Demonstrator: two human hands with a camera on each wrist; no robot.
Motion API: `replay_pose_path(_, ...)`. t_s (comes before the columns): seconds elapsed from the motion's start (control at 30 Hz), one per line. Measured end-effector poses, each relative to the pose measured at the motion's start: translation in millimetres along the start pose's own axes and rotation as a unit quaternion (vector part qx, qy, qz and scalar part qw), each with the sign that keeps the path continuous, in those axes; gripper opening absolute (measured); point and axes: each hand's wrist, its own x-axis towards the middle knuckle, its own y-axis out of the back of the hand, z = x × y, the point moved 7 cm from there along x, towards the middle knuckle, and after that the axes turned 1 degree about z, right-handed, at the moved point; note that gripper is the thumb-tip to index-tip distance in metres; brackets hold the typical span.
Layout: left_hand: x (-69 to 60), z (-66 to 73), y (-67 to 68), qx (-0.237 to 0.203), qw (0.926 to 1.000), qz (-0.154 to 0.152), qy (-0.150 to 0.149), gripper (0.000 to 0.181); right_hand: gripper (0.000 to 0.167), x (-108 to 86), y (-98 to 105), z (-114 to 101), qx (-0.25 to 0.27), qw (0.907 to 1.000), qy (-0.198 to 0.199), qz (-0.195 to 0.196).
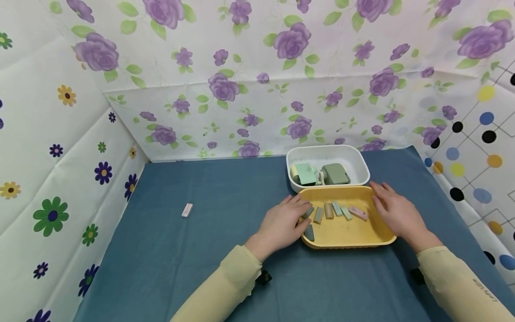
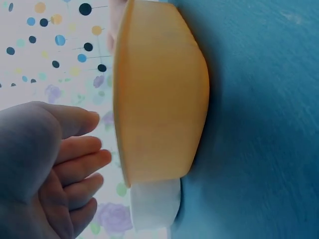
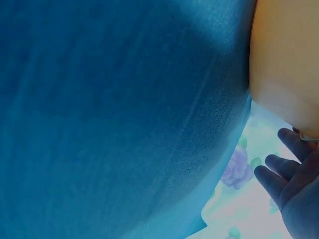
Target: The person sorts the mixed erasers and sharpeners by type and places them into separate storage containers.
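Note:
A yellow plastic bin (image 1: 342, 233) stands on the blue cloth, with several small oblong pieces in green, tan and pink inside; among them is a pink piece (image 1: 358, 213). My left hand (image 1: 284, 221) hovers at the bin's left end and hides part of that rim. Its fingers are loosely bent in the left wrist view, apart from the bin's wall (image 2: 159, 94). At the right end, my right hand (image 1: 398, 214) lies along the rim. The right wrist view shows its fingers (image 3: 274, 181) fairly straight, the foremost fingertip close to the rim; contact is hard to tell.
Directly behind the yellow bin is a white bin (image 1: 293, 156) holding a mint-green item (image 1: 306, 173) and a grey-green box (image 1: 335, 173). A small pale pink oblong piece (image 1: 187, 210) lies alone on the cloth at left. Patterned sheets (image 1: 257, 116) border the table.

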Motion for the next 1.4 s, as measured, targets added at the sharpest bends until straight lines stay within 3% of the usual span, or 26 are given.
replay_pose_path(0.1, -7.0, -9.7, 11.9, -0.021, 0.9995, 0.020, 0.016, 0.044, 0.063, 0.1, 0, 0, 0.000, 1.0000, -0.001, -0.004)
replay_pose_path(0.2, -19.4, -27.9, 28.5, -0.032, 0.9981, 0.034, 0.040, 0.049, 0.063, 0.6, -1, 1, -0.003, 1.0000, -0.002, -0.005)
replay_pose_path(0.43, -74.1, -100.4, 59.2, -0.022, 0.9942, 0.043, 0.097, 0.055, 0.063, 0.8, -2, 1, -0.008, 0.9999, -0.001, -0.009)
replay_pose_path(0.57, -109.2, -147.3, 67.5, -0.006, 0.9901, 0.010, 0.140, 0.063, 0.063, -0.6, -2, 1, -0.007, 0.9999, -0.001, -0.008)
replay_pose_path(0.7, -140.3, -191.0, 72.1, 0.007, 0.9782, -0.042, 0.203, 0.072, 0.063, -0.4, -2, 0, -0.008, 1.0000, 0.000, -0.006)
replay_pose_path(0.9, -174.9, -239.0, 77.7, -0.006, 0.9636, -0.087, 0.252, 0.078, 0.063, 2.8, -3, 0, -0.007, 0.9999, -0.004, -0.010)
replay_pose_path(1.07, -190.7, -260.5, 75.9, -0.019, 0.9560, -0.114, 0.269, 0.080, 0.063, 4.0, -4, -1, -0.007, 0.9999, 0.000, -0.010)
replay_pose_path(1.4, -186.8, -267.6, 76.1, 0.001, 0.9473, -0.098, 0.305, 0.082, 0.063, 1.2, -2, -1, -0.009, 0.9999, 0.005, -0.008)
